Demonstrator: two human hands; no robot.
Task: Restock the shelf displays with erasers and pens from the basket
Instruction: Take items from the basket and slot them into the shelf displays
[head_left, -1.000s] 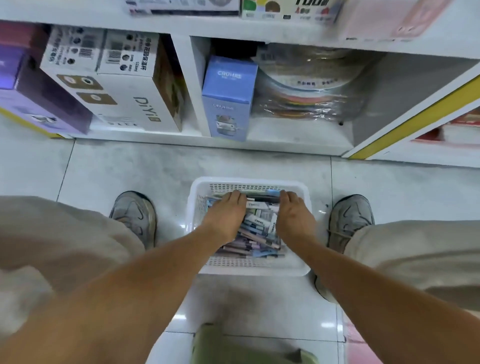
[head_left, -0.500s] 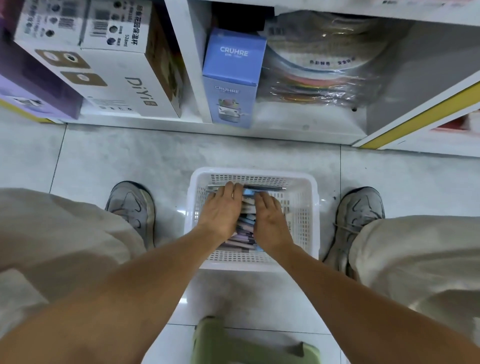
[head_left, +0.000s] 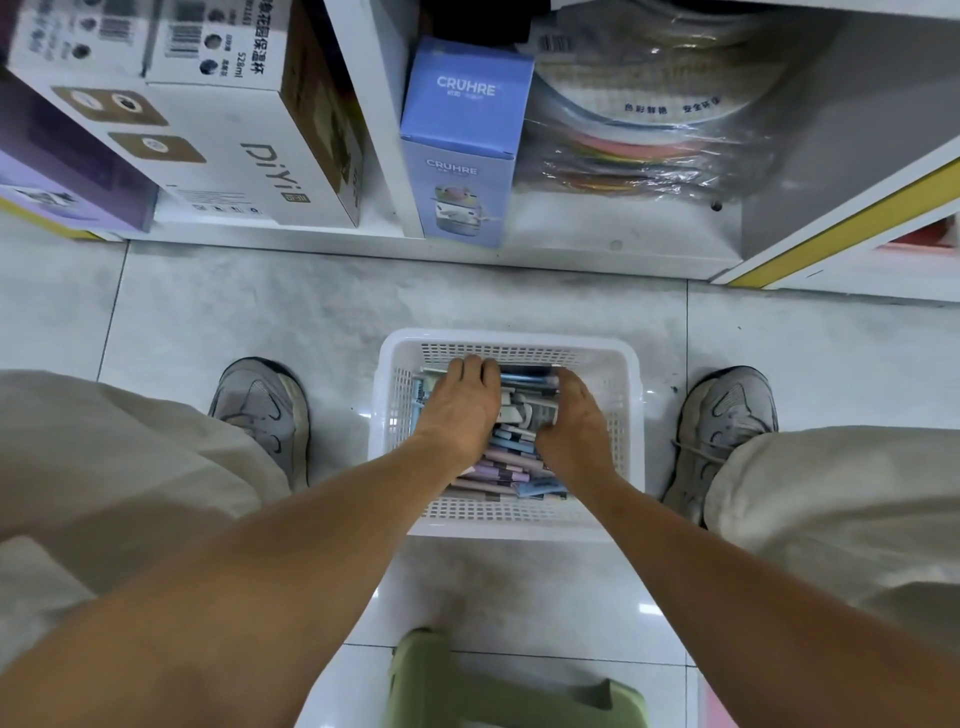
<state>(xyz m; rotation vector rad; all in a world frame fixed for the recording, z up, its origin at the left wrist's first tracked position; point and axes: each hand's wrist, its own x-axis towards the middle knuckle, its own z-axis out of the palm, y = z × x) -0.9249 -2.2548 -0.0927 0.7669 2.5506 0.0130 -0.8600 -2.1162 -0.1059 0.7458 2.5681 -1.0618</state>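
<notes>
Shelf unit across the top of the view, low compartments holding boxes and wrapped goods; no eraser or pen display in sight among them. Ahead of and above the basket, beyond a strip of bare floor.

White basket on the floor tiles between two grey shoes, just in front of a green stool. Long side running left to right.

Inside, a loose heap of pens and erasers, most lying crosswise, long axes left to right, parallel to the shelf front; a few skewed near the bottom edge.

Both arms reaching straight down and forward into the basket. Left hand palm down on the far left part of the heap, fingers together and bent over the items at the far wall. Right hand palm down beside it on the right, fingers curved over the far end of the heap. Hands near each other, a narrow band of stock showing between. Fingertips hidden under the knuckles, so no telling whether anything is pinched or merely pressed.

Judged from this: gathering a bunch, both hands equally near, stock directly beneath. Crosswise lie suits scooping inward from both ends, then lifting up and forward toward the shelf. Loose pieces likely to slip from a two-handed bundle.
</notes>
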